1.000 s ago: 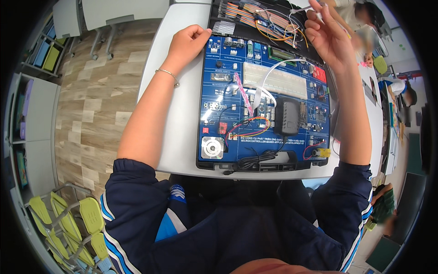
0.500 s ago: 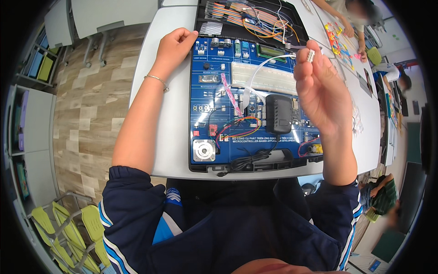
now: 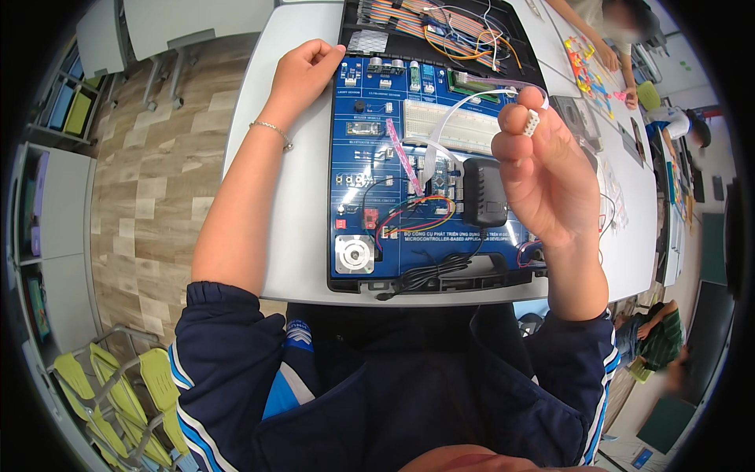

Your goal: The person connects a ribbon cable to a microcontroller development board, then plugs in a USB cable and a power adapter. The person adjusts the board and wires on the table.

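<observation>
The right hand (image 3: 550, 169) pinches a white multi-pin connector (image 3: 532, 123), a breadboard (image 3: 472, 127) left of that grip. Farther left, the left hand (image 3: 309, 72) curls at the black kit case's (image 3: 351, 20) edge; from here I can't tell whether it grips.

A classroom, by the look of it, with electronics on a desk.
Green chairs (image 3: 161, 377) on metal frames crowd together at lower left, and pale tables (image 3: 185, 20) on castors (image 3: 150, 104) stand at upper left over a wood-patterned floor (image 3: 149, 212). Shelves (image 3: 69, 82) with blue and green items and a grey cabinet (image 3: 69, 189) line the left side. On the white desk (image 3: 305, 208), a blue kit (image 3: 460, 256) bearing labelled modules (image 3: 364, 128) and a breadboard (image 3: 444, 124) lies open, with ribbon wires (image 3: 413, 17) in its lid. At right, a person (image 3: 625, 23) is beside bright pieces (image 3: 583, 67); people in white (image 3: 667, 118) and dark green (image 3: 664, 332) appear farther off.
</observation>
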Demonstrator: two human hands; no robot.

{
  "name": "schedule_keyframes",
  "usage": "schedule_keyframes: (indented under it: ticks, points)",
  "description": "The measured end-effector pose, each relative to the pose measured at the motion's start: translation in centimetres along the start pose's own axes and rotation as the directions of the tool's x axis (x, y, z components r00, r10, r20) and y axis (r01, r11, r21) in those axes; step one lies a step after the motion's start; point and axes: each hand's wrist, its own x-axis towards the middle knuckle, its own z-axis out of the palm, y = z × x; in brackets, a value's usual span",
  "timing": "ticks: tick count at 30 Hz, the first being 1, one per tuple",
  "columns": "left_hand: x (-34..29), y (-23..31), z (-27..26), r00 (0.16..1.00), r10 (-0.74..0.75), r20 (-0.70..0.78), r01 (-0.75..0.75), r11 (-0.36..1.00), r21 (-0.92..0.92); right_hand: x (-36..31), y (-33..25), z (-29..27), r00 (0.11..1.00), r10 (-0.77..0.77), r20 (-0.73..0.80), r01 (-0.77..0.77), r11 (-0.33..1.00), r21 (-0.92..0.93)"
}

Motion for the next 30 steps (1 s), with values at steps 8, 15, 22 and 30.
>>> schedule_keyframes:
  ticks: [8, 15, 22, 30]
  points:
    - [-0.1, -0.3, -0.1, 1.0, 0.021, -0.004, -0.021, 0.999, 0.029, -0.2, 0.5, 0.8, 0.996, -0.074, -0.048, 0.069, 0.992, -0.103]
    - [0.2, -0.8, 0.2, 0.999, 0.034, -0.012, -0.033, 0.999, 0.011, -1.1, 0.9, -0.3, 0.985, -0.175, 0.003, 0.169, 0.951, -0.259]
    - [0.4, -1.0, 0.2, 0.998, 0.066, -0.011, -0.066, 0.998, 0.015, -1.1, 1.4, -0.7, 0.987, -0.157, -0.03, 0.143, 0.949, -0.28]
    - [0.4, -1.2, 0.7, 0.998, 0.042, -0.054, -0.049, 0.99, -0.13, -1.5, 0.8, -1.5, 0.965, -0.232, 0.123, 0.262, 0.888, -0.377]
